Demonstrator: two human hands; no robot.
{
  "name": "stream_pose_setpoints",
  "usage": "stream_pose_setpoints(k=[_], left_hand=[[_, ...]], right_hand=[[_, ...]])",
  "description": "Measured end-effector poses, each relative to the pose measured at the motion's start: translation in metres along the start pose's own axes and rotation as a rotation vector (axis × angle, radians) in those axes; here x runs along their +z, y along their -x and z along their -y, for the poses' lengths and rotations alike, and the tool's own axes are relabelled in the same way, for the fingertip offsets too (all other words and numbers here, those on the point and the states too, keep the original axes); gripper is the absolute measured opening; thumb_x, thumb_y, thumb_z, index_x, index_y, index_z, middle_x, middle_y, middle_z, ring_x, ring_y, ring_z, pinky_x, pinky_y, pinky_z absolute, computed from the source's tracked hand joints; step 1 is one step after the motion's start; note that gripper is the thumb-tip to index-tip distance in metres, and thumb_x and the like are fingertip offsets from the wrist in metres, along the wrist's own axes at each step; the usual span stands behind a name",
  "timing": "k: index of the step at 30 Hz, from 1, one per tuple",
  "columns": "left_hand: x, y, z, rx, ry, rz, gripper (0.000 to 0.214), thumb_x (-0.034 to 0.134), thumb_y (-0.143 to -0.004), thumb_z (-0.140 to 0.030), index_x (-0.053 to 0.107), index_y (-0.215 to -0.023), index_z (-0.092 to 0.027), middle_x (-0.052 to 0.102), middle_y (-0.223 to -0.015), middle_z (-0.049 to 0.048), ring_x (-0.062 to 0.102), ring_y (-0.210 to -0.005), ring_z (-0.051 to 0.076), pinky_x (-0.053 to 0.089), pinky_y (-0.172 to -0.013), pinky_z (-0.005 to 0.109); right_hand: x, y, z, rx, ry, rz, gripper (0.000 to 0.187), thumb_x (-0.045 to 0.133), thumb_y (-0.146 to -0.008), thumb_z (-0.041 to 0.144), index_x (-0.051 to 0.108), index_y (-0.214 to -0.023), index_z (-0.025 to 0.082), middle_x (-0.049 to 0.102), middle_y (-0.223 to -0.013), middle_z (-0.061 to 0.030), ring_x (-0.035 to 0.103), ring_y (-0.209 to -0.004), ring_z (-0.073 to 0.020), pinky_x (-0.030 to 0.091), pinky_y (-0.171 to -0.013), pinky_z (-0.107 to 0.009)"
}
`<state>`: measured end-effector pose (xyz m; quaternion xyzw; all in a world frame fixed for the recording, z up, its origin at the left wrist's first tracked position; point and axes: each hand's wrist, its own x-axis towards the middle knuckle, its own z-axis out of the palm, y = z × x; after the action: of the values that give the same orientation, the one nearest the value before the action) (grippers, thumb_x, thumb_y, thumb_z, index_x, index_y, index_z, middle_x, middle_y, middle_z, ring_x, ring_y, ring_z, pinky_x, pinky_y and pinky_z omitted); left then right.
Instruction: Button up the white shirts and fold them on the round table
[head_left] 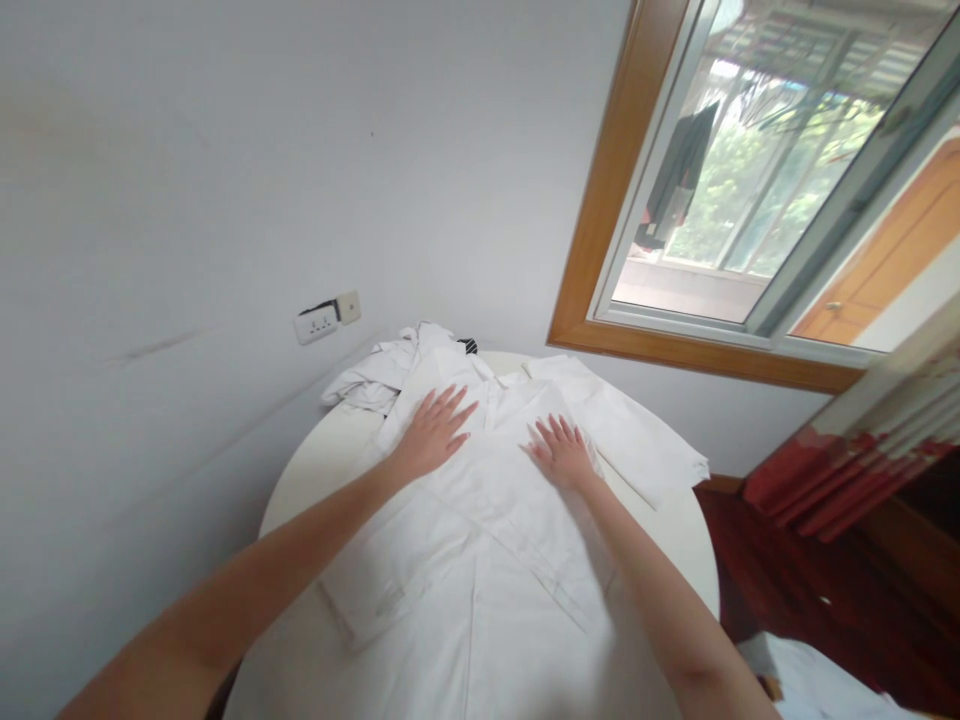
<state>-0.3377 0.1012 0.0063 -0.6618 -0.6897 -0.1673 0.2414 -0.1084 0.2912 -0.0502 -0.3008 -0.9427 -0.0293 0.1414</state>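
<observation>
A white shirt [472, 520] lies spread on the round white table [300, 460], its buttoned front facing up and its collar toward the wall. My left hand [433, 437] rests flat on the upper left of the shirt, fingers spread. On the upper right of the chest, my right hand [561, 452] also lies with its fingers apart and palm down. One sleeve [637, 440] stretches out to the right across the table's edge. Neither hand grips the cloth.
Crumpled white cloth [367, 375] sits at the table's back left, near a small dark striped item [469, 346]. A wall socket [316, 324] is behind it. To the right are a wood-framed window [600, 200], a red and white curtain [825, 470] and more white cloth [810, 680] low down.
</observation>
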Motion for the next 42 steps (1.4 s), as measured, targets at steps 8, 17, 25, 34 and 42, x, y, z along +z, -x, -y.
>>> stream_pose_setpoints(k=[8,17,25,34,42], left_hand=[[0.012,-0.053,0.101,-0.506,-0.103,-0.173,0.053,0.039,-0.087,-0.044,0.044,-0.129,-0.012,0.053,-0.123,0.0176,0.044,-0.116,0.032,0.034,-0.097,0.043],[0.023,-0.08,0.139,-0.562,0.131,0.062,0.047,0.04,-0.08,-0.058,0.061,-0.082,-0.016,0.063,-0.08,0.0108,0.057,-0.078,0.024,0.04,-0.072,0.032],[0.014,-0.077,0.146,-0.493,0.249,0.198,0.03,0.047,-0.075,-0.048,0.052,-0.065,-0.02,0.056,-0.065,0.0041,0.05,-0.062,0.018,0.031,-0.057,0.028],[0.014,-0.087,0.131,-0.523,0.234,0.121,0.033,0.044,-0.08,-0.047,0.059,-0.072,-0.019,0.06,-0.071,0.0057,0.054,-0.071,0.021,0.034,-0.063,0.028],[0.02,-0.089,0.135,-0.645,0.366,-0.097,0.033,0.043,-0.082,-0.038,0.064,-0.093,-0.015,0.066,-0.096,0.0092,0.056,-0.093,0.022,0.04,-0.084,0.03]], right_hand=[[0.016,-0.004,-0.005,0.033,-0.051,0.051,0.055,0.029,-0.092,0.054,0.041,-0.137,0.025,0.034,-0.146,-0.0073,0.029,-0.134,-0.0252,0.023,-0.107,-0.044],[-0.018,-0.091,-0.063,0.353,-0.18,-0.093,0.041,0.037,-0.088,0.022,0.057,-0.123,0.016,0.06,-0.118,-0.0116,0.053,-0.11,-0.0215,0.036,-0.096,-0.031],[0.003,-0.15,-0.08,0.454,-0.259,0.0,0.041,0.043,-0.087,0.03,0.058,-0.121,0.013,0.063,-0.114,-0.0117,0.059,-0.106,-0.0201,0.043,-0.089,-0.028],[0.01,-0.174,-0.071,0.609,-0.37,-0.021,0.037,0.054,-0.076,0.043,0.069,-0.09,0.012,0.065,-0.102,-0.0221,0.058,-0.104,-0.0348,0.044,-0.083,-0.049],[-0.013,-0.168,-0.095,0.429,-0.752,-0.156,0.035,0.049,-0.074,0.047,0.063,-0.076,0.015,0.066,-0.07,-0.0054,0.061,-0.071,-0.0195,0.047,-0.062,-0.027]])
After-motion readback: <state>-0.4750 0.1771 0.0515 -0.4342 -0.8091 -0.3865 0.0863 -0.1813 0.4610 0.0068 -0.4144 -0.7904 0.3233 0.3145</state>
